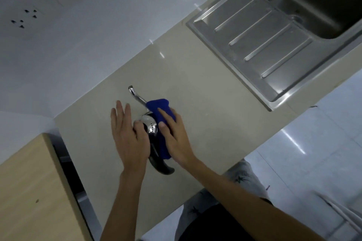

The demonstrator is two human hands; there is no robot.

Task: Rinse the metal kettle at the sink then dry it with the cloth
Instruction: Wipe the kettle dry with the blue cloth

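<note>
The metal kettle stands on the beige counter, its thin spout pointing up-left and its black handle reaching toward me. My left hand rests on the kettle's left side; two fingers stick out straight and the thumb lies on the lid. My right hand presses a blue cloth flat against the kettle's right side. The cloth drapes from near the spout's base down along the body. Most of the kettle's body is hidden under both hands and the cloth.
A stainless steel sink with a ribbed drainboard sits at the upper right. A white wall with sockets runs behind the counter. A wooden surface lies at the lower left. The counter's front edge is just below my arms.
</note>
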